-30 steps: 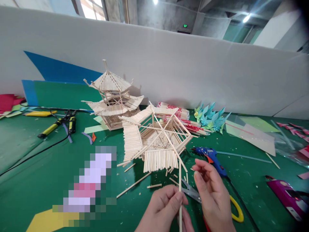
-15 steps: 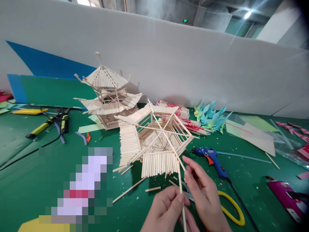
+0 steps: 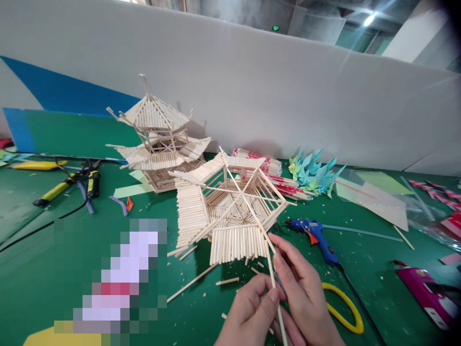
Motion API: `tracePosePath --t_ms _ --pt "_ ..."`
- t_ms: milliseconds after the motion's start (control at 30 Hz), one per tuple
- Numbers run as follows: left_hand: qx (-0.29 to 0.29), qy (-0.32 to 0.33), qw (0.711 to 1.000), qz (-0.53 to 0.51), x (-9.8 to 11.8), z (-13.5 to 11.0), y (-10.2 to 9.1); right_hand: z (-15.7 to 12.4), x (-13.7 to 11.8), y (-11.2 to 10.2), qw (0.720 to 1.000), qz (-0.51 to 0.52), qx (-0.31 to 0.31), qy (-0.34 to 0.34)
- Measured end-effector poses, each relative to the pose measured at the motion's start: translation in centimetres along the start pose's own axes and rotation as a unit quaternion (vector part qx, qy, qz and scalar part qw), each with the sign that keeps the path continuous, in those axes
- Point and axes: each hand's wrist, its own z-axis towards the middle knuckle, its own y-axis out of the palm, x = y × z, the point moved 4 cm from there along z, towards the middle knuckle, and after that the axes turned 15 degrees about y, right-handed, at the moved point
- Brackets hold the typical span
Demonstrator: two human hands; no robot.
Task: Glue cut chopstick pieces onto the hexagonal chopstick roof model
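Note:
A six-sided stick model (image 3: 190, 209) stands in front of me, its roof partly covered with rows of short sticks and its ribs bare elsewhere. My left hand (image 3: 254, 307) pinches a long thin wooden stick (image 3: 271, 269), whose upper end meets the near roof corner. Just right of it, my right hand (image 3: 300, 283) has thumb and fingers closed on the end of the rib jutting from that corner. Under and beside the right hand are scissors with yellow handles (image 3: 355, 312); their blades are mostly hidden between my hands.
A finished-looking stick pagoda (image 3: 154, 144) stands behind left. A blue glue gun (image 3: 313, 233) lies right, its cord running toward me. Around are pliers (image 3: 68, 185), bundled sticks (image 3: 288, 185), folded blue paper (image 3: 317, 173), a magenta device (image 3: 425, 293) and loose stick pieces (image 3: 194, 281).
The left hand and the lower end of its stick have shifted slightly right, tilting the stick more. The right hand keeps its place at the corner. The whole view has shifted a little.

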Motion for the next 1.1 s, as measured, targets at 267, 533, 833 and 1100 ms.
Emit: tracePosePath --t_ms 267,533,833,1100 --pt "-0.023 0.008 1.000 -0.002 -0.3 0.3 0.1 0.0 0.0 0.0 1.000 0.001 -0.002 0.008" --pt "0.048 -0.005 0.999 -0.013 -0.5 1.1 -0.6 -0.2 0.3 0.1 0.999 0.002 -0.015 0.035" --pt "0.090 0.012 0.994 -0.063 0.3 2.0 -0.2 -0.1 -0.1 0.0 1.000 0.013 0.007 0.023" --pt "0.130 0.021 0.979 -0.153 0.4 2.1 0.2 -0.5 -0.8 0.8 0.988 0.130 -0.009 0.086"
